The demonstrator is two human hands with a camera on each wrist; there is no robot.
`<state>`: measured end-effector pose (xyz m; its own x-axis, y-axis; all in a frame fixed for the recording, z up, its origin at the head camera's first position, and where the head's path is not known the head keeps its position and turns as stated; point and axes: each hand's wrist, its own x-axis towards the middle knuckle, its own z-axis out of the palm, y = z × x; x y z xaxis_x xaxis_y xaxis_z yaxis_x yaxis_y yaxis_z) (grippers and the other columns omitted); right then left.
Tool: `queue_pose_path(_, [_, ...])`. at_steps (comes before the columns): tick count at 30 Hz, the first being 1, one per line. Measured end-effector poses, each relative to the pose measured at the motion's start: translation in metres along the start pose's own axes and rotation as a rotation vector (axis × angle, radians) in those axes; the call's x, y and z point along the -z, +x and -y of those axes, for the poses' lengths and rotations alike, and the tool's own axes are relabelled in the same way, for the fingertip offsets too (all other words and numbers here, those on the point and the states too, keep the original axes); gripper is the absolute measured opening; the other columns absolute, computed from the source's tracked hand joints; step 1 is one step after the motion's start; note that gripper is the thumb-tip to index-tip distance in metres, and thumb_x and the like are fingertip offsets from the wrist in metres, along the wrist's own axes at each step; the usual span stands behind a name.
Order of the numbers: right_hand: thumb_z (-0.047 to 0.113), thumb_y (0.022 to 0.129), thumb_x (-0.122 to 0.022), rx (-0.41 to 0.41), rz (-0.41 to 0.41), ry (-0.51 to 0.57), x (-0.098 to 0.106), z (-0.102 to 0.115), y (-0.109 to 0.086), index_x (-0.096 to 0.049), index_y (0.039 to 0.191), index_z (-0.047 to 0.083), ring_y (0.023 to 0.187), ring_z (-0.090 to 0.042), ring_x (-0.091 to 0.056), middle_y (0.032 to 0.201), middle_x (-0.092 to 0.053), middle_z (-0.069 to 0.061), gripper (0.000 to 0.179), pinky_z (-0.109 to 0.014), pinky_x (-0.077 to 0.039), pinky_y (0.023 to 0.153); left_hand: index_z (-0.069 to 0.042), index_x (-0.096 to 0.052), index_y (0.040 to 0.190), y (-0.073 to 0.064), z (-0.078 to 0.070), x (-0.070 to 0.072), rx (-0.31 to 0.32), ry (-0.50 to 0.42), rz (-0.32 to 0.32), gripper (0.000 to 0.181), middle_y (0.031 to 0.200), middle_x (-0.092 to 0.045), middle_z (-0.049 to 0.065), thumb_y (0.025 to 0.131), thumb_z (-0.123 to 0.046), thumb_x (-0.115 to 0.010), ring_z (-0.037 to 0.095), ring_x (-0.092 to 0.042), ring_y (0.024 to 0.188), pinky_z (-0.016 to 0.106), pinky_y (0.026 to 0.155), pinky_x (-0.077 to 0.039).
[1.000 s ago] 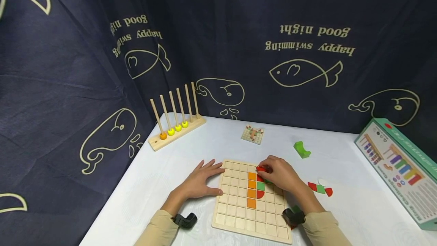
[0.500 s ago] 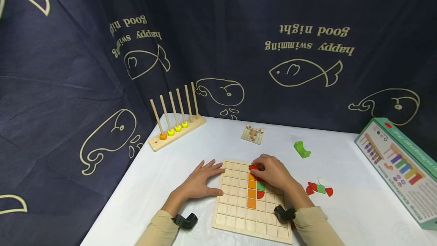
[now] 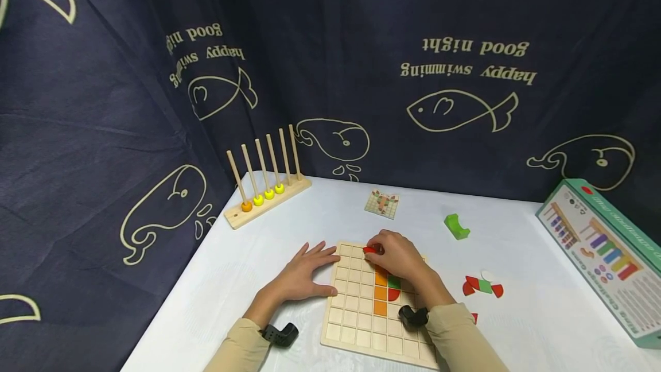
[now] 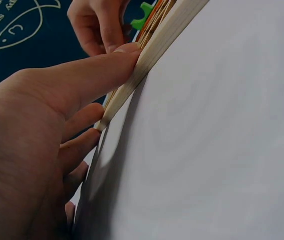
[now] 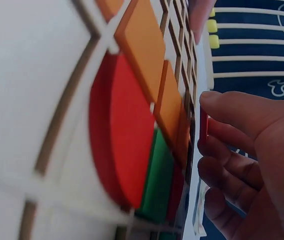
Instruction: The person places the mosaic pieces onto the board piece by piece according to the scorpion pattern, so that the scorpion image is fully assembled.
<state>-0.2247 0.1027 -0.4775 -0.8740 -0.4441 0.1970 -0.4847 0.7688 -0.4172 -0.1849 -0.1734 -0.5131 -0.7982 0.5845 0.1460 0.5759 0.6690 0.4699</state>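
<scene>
A wooden grid board [image 3: 364, 337] lies on the white table. My left hand [image 3: 302, 276] is spread along its left side, thumb and fingertips at the wooden edge in the left wrist view. Near the board's far edge, my right hand [image 3: 399, 254] pinches a small red piece [image 3: 369, 250] between thumb and fingers; in the right wrist view this piece [image 5: 203, 124] is seen edge-on. Orange squares [image 3: 380, 307] form a column on the grid. Beside them sit a green piece [image 3: 394, 282] and a red quarter-circle [image 3: 393, 294]; the right hand covers other pieces there.
Loose red and green pieces [image 3: 485, 286] and a white disc [image 3: 488, 275] lie right of the board. Behind it are a small pattern card [image 3: 382, 204] and a green arched block [image 3: 457, 227]. A peg rack [image 3: 268, 202] stands back left, a game box [image 3: 599, 263] far right.
My right hand has moved left along the board's far edge with the red piece, past the top of the orange column. My left hand has stayed at the board's side.
</scene>
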Motion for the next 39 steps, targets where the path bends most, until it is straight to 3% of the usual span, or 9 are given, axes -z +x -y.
queue_pose_path(20, [0.035, 0.082, -0.077, 0.009, 0.057, -0.069, -0.011, 0.019, 0.016, -0.074, 0.099, 0.017, 0.074, -0.01, -0.055, 0.084, -0.056, 0.01, 0.025, -0.032, -0.05, 0.069, -0.021, -0.05, 0.141, 0.0, 0.0, -0.001, -0.008, 0.014, -0.009, 0.078, 0.151, -0.037, -0.002, 0.078, -0.066, -0.065, 0.024, -0.02, 0.143, 0.053, 0.115, -0.008])
queue_pose_path(39, [0.023, 0.082, -0.078, 0.042, 0.111, -0.033, -0.011, 0.025, 0.018, -0.074, 0.101, 0.014, 0.072, -0.009, -0.053, 0.082, -0.058, 0.008, 0.022, -0.029, -0.049, 0.066, -0.021, -0.05, 0.141, -0.001, 0.001, -0.001, -0.008, 0.01, -0.012, 0.077, 0.151, -0.037, -0.002, 0.079, -0.063, -0.066, 0.023, -0.02, 0.143, 0.05, 0.116, -0.007])
